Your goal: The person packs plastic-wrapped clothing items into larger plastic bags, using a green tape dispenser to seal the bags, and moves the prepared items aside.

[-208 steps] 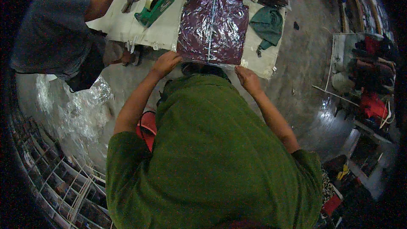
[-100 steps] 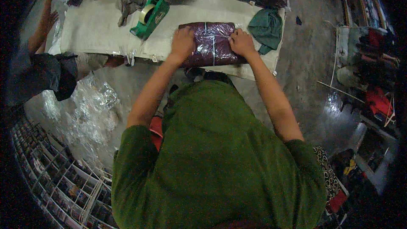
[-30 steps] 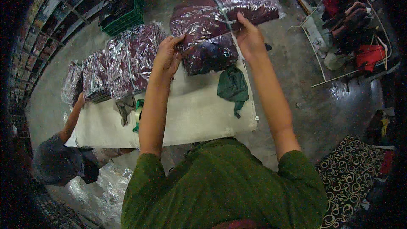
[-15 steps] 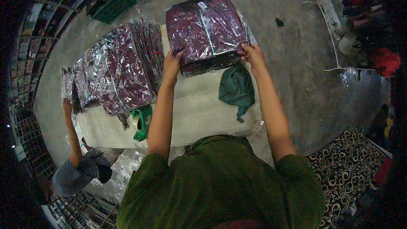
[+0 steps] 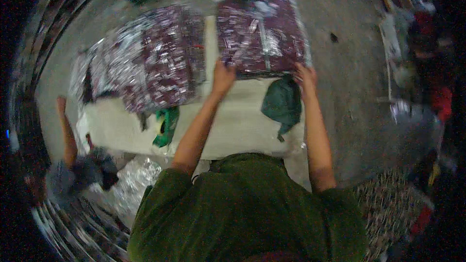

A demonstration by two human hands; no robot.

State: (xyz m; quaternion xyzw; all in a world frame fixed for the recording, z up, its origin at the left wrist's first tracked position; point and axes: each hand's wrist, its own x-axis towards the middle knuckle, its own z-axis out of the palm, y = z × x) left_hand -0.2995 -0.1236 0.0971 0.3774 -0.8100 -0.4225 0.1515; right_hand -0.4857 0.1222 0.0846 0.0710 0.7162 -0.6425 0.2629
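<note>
The left hand (image 5: 223,76) and right hand (image 5: 307,79) have partly curled fingers (image 5: 300,71) at the near corners of the maroon package (image 5: 242,34); blur hides any grip. Being slick, it could slide off the counter's (image 5: 233,126) far end if pushed too hard.

Between our left hand (image 5: 224,73) and right hand (image 5: 305,76), both at the near edge of the stacked maroon packs (image 5: 286,31), we have a bare stretch of table (image 5: 238,121) nearer us, but the green cloth (image 5: 282,99) takes up its right side, just inside our right forearm. Only a narrow strip of tabletop runs between that stack and the longer row of wrapped packs (image 5: 155,58) at left. Nearer us than that row, the green tape dispenser (image 5: 170,123) stands in the way, with a gap between it and our left forearm. A co-worker's arm (image 5: 69,133) occupies the left end. Beyond our right hand, we have open floor (image 5: 352,97).
</note>
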